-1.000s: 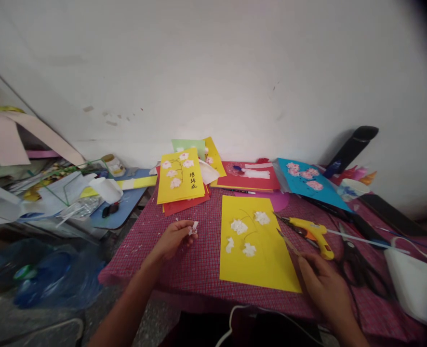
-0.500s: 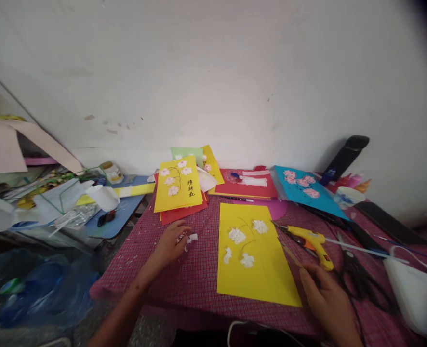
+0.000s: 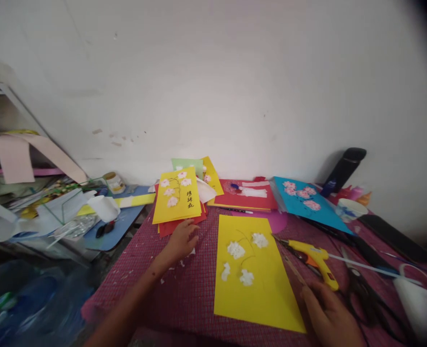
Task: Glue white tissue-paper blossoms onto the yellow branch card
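Observation:
My left hand point(image 3: 180, 240) rests low over the checked cloth, its fingers curved and apart. Small white paper scraps point(image 3: 182, 263) lie beneath and beside it, partly hidden by the palm. My right hand point(image 3: 331, 313) pinches a slim pointed tool that looks like tweezers point(image 3: 295, 271), its tip directed at the right edge of a yellow sheet point(image 3: 260, 303). On that sheet sit several white paper flower clusters point(image 3: 236, 249) and thin drawn stems. A yellow glue gun point(image 3: 316, 255) lies just beyond my right hand, with black-handled scissors point(image 3: 365, 289) to its right.
At the back left, a yellow flower card point(image 3: 163, 205) with black writing tops a pile. A red sheet point(image 3: 224, 198) and a blue flower card point(image 3: 322, 209) lie farther right. A bowl point(image 3: 351, 210) and paint bottles stand at right; a white cup point(image 3: 103, 207) stands on the left-hand blue board.
The view has tilted up slightly, so the table sits lower. My left hand has shifted over the scraps and its fingers are straighter. My right hand still holds the tweezers beside the sheet.

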`<state>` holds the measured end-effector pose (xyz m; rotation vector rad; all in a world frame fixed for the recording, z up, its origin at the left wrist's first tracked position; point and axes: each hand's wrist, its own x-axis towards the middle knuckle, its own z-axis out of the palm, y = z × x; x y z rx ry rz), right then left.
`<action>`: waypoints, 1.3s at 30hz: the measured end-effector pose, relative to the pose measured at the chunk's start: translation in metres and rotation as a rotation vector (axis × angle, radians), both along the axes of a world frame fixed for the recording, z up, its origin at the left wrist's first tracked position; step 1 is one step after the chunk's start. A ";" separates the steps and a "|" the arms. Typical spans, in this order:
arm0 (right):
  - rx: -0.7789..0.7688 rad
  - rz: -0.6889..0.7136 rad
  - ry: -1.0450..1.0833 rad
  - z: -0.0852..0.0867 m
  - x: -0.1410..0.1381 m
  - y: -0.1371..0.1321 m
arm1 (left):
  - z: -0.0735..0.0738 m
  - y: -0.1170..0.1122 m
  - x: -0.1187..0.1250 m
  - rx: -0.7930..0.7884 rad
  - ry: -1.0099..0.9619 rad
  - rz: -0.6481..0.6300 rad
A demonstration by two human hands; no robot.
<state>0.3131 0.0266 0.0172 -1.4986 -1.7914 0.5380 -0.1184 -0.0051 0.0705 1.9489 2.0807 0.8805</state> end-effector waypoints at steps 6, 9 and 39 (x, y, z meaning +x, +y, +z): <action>-0.010 -0.019 0.050 0.000 -0.003 0.001 | 0.006 0.023 0.014 0.010 -0.340 0.031; 0.012 -0.064 0.039 -0.004 -0.002 0.002 | 0.009 0.034 0.022 -0.050 -0.660 0.105; -0.077 0.136 -0.884 0.122 -0.151 0.339 | -0.020 0.027 0.041 0.206 -0.376 -0.095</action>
